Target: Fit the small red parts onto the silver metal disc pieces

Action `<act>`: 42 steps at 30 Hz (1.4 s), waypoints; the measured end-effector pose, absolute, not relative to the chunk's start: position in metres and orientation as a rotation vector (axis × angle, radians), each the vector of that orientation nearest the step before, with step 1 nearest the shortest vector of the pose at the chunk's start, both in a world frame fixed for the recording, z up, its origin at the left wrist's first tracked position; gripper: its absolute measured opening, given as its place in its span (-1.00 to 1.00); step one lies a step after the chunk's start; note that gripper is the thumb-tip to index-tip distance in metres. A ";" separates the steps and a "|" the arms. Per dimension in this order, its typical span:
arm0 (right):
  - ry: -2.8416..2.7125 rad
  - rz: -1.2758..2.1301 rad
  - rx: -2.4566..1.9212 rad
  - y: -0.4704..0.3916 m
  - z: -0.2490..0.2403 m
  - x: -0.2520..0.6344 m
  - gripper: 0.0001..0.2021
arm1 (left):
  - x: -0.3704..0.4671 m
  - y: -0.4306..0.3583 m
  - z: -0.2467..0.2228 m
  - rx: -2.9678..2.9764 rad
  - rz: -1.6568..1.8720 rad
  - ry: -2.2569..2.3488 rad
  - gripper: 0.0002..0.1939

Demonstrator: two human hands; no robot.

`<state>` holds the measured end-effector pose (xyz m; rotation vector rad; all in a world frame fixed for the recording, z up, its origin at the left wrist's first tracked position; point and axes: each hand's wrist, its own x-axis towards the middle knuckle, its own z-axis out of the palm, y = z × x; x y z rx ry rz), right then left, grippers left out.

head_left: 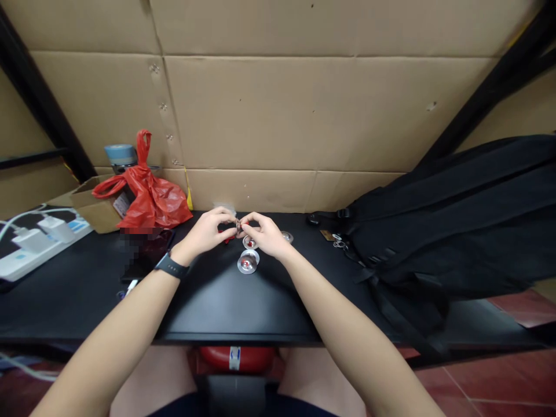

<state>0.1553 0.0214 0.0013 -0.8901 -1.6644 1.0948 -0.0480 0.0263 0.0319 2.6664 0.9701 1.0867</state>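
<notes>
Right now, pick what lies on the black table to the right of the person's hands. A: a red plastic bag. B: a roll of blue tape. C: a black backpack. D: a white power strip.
C: the black backpack lies on the right part of the black table, past the right hand, while the red plastic bag and white power strip sit on the left hand's side.

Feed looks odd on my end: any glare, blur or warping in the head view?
Head view: wide-angle warping bows the black table edge; glare spots on the shiny discs; a pixelated patch beside the red bag; the small part between the left hand and right hand is too small to resolve.
</notes>
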 end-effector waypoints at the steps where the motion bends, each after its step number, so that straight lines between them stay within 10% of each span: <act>1: -1.637 1.137 -0.877 0.020 0.001 0.153 -0.75 | -0.046 0.026 0.031 2.656 1.128 0.979 -0.84; 12: -1.561 1.050 -0.839 0.008 0.010 0.144 -0.60 | -0.045 0.023 0.035 2.687 1.197 0.950 -0.86; 21: -1.912 0.336 -1.454 0.043 0.008 0.232 -0.76 | -0.091 0.060 0.018 2.685 0.901 1.457 -0.83; 42: -2.122 0.543 -1.633 0.052 0.003 0.265 -0.55 | -0.089 0.062 0.006 2.698 0.732 1.347 -0.72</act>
